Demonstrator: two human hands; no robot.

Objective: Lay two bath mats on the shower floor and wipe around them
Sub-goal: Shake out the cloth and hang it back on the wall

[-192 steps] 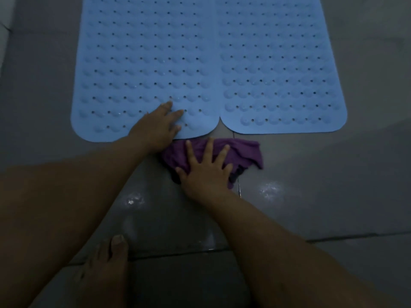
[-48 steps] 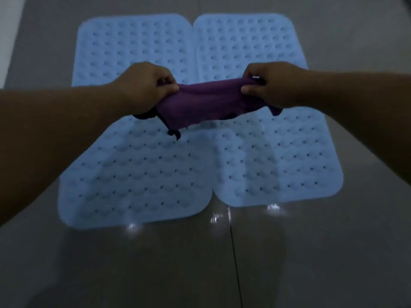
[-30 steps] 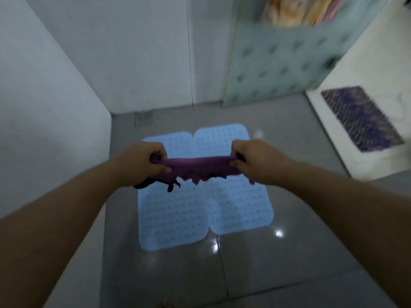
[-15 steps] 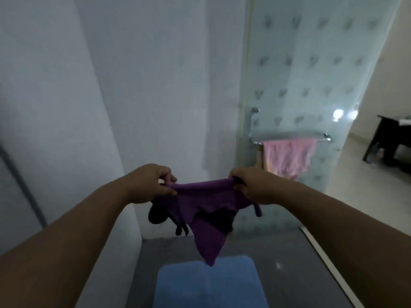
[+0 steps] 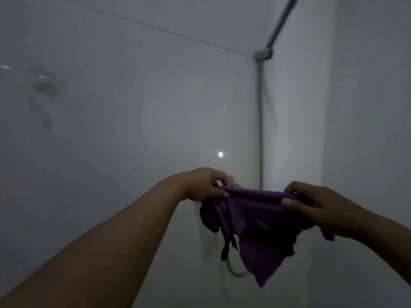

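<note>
A purple cloth [image 5: 255, 221] with dark trim hangs stretched between both hands in front of the shower wall. My left hand [image 5: 204, 184] pinches its upper left edge and my right hand [image 5: 311, 203] pinches its upper right edge. The cloth's loose lower part droops to a point below. The two blue bath mats and the floor are out of view.
Pale glossy wall tiles [image 5: 111, 130] fill the view. A metal pipe [image 5: 260, 121] runs down the corner from a bracket [image 5: 263, 55] near the top. A white hose [image 5: 235, 271] curves behind the cloth. A small light glint [image 5: 220, 154] shows on the wall.
The view has swung up from the floor and mats to the upper shower wall. Both hands have kept hold of the purple cloth and raised it; the mats have dropped out of view.
</note>
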